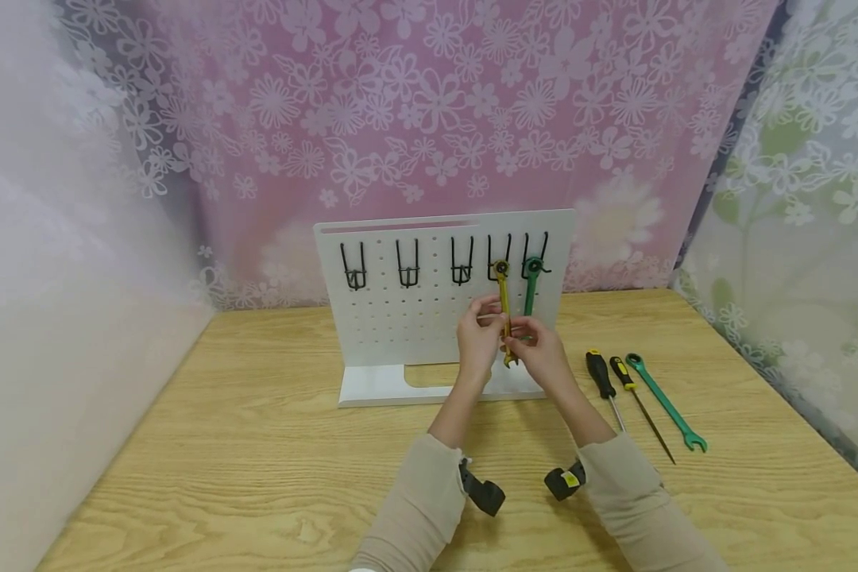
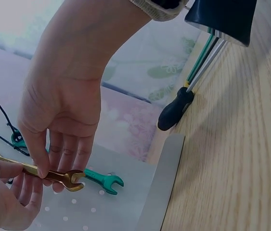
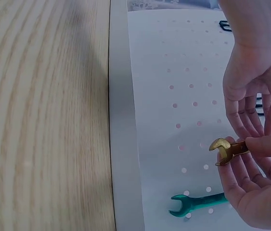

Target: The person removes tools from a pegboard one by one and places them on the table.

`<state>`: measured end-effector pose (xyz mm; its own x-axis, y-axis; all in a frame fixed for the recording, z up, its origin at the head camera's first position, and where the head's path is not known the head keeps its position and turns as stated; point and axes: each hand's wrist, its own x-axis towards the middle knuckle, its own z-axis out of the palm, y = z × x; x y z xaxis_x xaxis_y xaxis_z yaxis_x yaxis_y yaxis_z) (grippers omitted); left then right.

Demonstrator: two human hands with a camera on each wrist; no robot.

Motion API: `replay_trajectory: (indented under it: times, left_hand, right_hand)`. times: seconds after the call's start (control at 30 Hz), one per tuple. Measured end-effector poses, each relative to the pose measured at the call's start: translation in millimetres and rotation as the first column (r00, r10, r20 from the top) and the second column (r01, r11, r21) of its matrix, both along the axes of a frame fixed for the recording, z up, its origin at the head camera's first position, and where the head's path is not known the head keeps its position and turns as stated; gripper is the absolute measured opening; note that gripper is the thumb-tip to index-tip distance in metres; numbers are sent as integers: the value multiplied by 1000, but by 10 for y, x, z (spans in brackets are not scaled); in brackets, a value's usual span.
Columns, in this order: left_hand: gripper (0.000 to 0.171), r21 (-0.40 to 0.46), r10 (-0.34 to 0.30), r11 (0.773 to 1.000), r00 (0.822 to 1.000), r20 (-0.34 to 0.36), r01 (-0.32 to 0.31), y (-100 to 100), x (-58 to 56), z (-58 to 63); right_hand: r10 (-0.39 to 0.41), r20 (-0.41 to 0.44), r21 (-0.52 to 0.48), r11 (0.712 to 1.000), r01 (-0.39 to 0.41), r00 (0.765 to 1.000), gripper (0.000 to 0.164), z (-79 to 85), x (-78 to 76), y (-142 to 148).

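Both hands are at a gold combination ratchet wrench (image 1: 504, 298), held upright before a white pegboard (image 1: 400, 326). Its ring end is at the fourth hook (image 1: 492, 250) from the left; whether the hook passes through the ring is unclear. My left hand (image 1: 477, 338) pinches the shaft between thumb and fingers. Lower down, my right hand (image 1: 539, 356) pinches it near the open-end jaw, which shows clearly in the right wrist view as a gold wrench end (image 3: 224, 151). Beside it, a green wrench (image 1: 531, 290) hangs from the rightmost hook, its lower part behind my right hand.
Three bare black hooks (image 1: 408, 274) are on the board's left and middle. To the right on the wooden table (image 1: 257, 477) lie a black screwdriver (image 1: 598, 375), a thinner yellow-and-black screwdriver (image 1: 622, 372) and another green wrench (image 1: 665, 403). Floral curtains (image 1: 436, 119) surround the table.
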<state>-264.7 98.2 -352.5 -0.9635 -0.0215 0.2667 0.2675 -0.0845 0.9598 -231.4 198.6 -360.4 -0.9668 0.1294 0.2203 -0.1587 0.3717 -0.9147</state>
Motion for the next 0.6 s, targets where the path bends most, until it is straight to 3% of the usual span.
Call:
replay_trajectory:
  times: [0.6]
  left_hand:
    - [24,16,-22,1000,1000,-18,23,-57,166,63]
  right_hand:
    - [15,8,7,1000,-15,1000,27,86,155,-5]
